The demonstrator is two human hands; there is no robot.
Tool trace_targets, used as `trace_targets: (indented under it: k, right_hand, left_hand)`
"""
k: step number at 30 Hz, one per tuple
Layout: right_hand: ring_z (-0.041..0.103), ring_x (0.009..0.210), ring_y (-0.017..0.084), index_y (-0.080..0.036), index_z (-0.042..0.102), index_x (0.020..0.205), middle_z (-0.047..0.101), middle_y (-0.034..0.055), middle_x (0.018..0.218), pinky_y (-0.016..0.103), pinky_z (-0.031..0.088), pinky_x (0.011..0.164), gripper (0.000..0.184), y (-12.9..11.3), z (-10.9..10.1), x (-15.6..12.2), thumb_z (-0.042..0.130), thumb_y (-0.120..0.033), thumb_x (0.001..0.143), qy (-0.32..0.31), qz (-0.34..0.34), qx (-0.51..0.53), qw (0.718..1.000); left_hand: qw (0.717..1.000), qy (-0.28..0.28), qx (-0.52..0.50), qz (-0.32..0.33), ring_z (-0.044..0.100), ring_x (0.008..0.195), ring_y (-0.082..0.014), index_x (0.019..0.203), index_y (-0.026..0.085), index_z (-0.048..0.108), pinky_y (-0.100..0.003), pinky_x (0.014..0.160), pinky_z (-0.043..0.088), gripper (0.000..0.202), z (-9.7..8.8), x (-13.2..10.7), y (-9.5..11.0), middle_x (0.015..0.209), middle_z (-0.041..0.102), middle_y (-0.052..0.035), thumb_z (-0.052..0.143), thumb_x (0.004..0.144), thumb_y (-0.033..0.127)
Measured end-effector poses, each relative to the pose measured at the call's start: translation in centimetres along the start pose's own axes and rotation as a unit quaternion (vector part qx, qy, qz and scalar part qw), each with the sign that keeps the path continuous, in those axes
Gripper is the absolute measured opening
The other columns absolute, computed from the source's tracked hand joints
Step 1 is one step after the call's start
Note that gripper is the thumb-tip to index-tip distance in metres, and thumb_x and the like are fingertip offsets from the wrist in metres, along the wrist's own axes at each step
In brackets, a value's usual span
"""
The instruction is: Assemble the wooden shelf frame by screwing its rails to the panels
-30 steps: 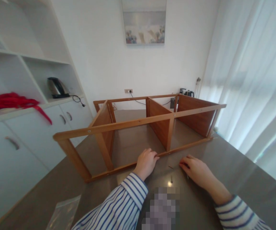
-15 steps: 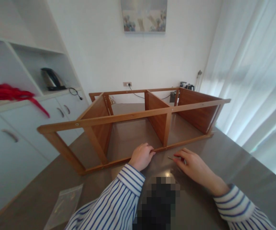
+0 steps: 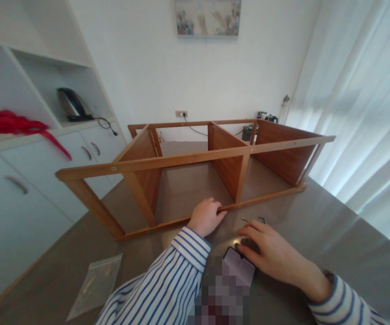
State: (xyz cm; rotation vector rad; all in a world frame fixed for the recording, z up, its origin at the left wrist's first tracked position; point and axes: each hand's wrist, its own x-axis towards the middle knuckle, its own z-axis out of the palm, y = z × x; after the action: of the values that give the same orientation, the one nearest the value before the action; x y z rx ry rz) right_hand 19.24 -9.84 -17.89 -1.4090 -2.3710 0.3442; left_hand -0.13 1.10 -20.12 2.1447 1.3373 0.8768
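Observation:
A wooden shelf frame [image 3: 195, 155] with three compartments lies on its side on a grey table [image 3: 319, 225]. My left hand [image 3: 206, 216] is closed on the frame's lower front rail near the middle divider. My right hand [image 3: 269, 250] rests on the table with its fingers bent, fingertips at the top edge of a dark phone [image 3: 240, 266]. A small screw and a metal key [image 3: 254, 220] lie on the table just beyond my right hand, untouched.
A clear plastic bag [image 3: 96, 284] lies at the table's near left. White cabinets with a kettle [image 3: 71, 104] and red cloth [image 3: 8, 124] stand on the left. Curtains [image 3: 360, 99] hang on the right. A wall outlet with cords sits behind the frame.
My right hand has left the small screw and moved back toward me onto the phone, which has come into view. My left hand stays on the rail. The camera has tilted down a little.

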Motion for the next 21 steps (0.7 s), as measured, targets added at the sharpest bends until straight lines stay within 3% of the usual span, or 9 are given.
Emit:
trace_targets:
  k: [4,8,11,15,21]
  right_hand:
    - [0.057,0.095,0.018,-0.02,0.06,0.109,0.061,0.0071,0.105,0.029,0.042,0.085,0.028,2.6,-1.8,2.3,0.042,-0.033,0.092,0.024,0.041,-0.084,0.995]
    - [0.053,0.105,0.022,-0.017,0.059,0.114,0.061,0.0114,0.108,0.033,0.037,0.091,0.031,5.3,-2.9,5.6,0.043,-0.027,0.089,0.013,0.088,-0.183,0.979]
    - [0.049,0.11,0.026,-0.018,0.059,0.115,0.06,0.0124,0.114,0.038,0.036,0.09,0.033,6.4,-2.4,7.2,0.045,-0.027,0.087,0.014,0.095,-0.194,0.976]
    - [0.045,0.115,0.025,-0.024,0.059,0.116,0.058,0.0088,0.121,0.04,0.032,0.092,0.032,6.7,-1.0,7.3,0.046,-0.033,0.088,0.002,0.074,-0.188,0.979]
    - [0.051,0.103,0.021,-0.025,0.06,0.107,0.064,0.0048,0.104,0.039,0.028,0.094,0.026,7.1,-0.5,6.9,0.047,-0.038,0.089,0.005,0.047,-0.18,0.983]
  left_hand:
    - [1.0,-0.001,-0.004,0.004,0.055,0.09,-0.0266,0.073,0.022,0.068,-0.039,0.093,0.038,0.019,0.7,0.2,0.3,0.081,0.059,-0.0081,0.069,0.07,0.041]
    - [1.0,0.002,-0.03,-0.006,0.054,0.097,-0.0273,0.072,0.023,0.067,-0.039,0.097,0.035,0.018,1.6,0.5,0.4,0.085,0.06,-0.0084,0.068,0.072,0.041]
    - [0.999,0.007,-0.026,0.018,0.054,0.097,-0.0268,0.071,0.023,0.066,-0.04,0.098,0.034,0.017,2.0,0.7,0.2,0.084,0.059,-0.0079,0.063,0.077,0.038]
    - [0.998,0.011,-0.015,0.056,0.054,0.095,-0.0265,0.07,0.023,0.063,-0.041,0.097,0.035,0.015,2.1,0.7,0.1,0.082,0.058,-0.0081,0.06,0.08,0.034]
    - [0.996,0.012,0.012,0.084,0.053,0.094,-0.0263,0.074,0.022,0.061,-0.042,0.096,0.034,0.014,2.0,0.6,0.2,0.084,0.056,-0.0086,0.057,0.083,0.033]
